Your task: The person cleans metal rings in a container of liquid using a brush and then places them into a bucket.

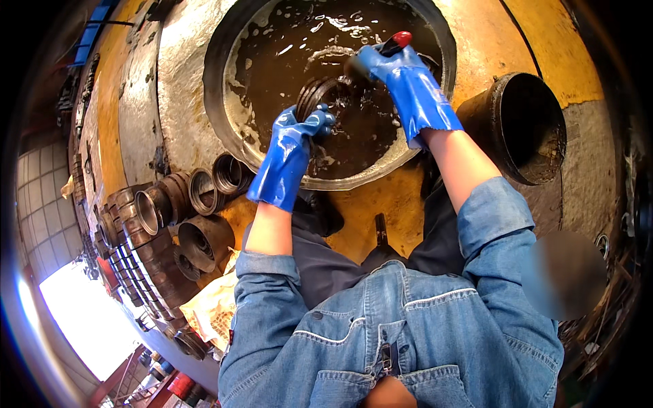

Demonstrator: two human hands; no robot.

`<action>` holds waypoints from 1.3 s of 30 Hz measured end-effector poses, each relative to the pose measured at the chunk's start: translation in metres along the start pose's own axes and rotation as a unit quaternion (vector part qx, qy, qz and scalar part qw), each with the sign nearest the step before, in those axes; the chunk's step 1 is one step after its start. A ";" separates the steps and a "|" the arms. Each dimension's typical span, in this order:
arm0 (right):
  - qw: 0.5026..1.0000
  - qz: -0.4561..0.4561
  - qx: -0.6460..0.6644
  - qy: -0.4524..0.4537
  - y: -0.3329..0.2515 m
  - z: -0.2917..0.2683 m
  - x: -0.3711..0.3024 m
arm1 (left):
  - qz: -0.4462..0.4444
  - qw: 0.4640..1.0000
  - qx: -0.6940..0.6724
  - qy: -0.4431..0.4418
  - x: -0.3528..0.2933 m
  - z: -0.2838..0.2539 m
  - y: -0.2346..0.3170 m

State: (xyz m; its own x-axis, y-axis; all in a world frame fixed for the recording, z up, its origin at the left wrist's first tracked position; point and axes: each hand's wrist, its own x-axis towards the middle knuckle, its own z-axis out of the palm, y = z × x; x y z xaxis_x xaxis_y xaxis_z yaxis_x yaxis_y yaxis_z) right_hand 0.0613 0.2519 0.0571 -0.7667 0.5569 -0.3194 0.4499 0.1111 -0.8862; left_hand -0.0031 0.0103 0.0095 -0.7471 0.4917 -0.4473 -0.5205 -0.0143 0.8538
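My left hand [291, 139], in a blue rubber glove, is closed around the lower edge of a dark, ribbed metal ring [314, 94]. The ring is tilted above brown, sudsy liquid [286, 61] in a large round black tub [216, 81]. To its right, my right hand [401, 75], gloved alike, is wrapped round a tool with a red and black handle [401, 39]. The tool's working end, near the ring, is dark and blurred, so I cannot tell its kind. Liquid splashes between the two hands.
A dark, open metal cylinder [530, 129] lies on its side right of the tub. Several greasy metal rings and sleeves [153, 207] crowd the left, near a crumpled tan sack [212, 306]. Rod-like scrap [598, 326] lies at the lower right. My knees flank the tub's near side.
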 end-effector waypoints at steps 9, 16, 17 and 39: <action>0.994 0.035 -0.068 -0.075 -0.006 0.008 0.006 | -0.121 0.990 0.076 -0.014 0.001 -0.030 0.006; 0.962 -0.043 0.006 -0.271 0.017 0.082 0.025 | -0.030 0.999 0.026 -0.026 0.001 -0.029 0.003; 0.970 -0.030 0.012 -0.241 0.027 0.081 0.029 | -0.014 0.997 0.079 0.002 -0.005 -0.021 0.002; 0.993 0.003 -0.085 -0.082 0.056 0.071 0.023 | -0.081 0.990 0.113 0.000 -0.009 -0.025 0.007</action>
State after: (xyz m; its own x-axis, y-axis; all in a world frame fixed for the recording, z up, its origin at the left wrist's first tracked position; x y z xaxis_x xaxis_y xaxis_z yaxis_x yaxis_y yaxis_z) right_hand 0.0358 0.2125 -0.0239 -0.8215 0.4184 -0.3875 0.5152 0.2532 -0.8189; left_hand -0.0104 -0.0157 0.0123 -0.6615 0.4719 -0.5828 -0.5276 0.2594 0.8089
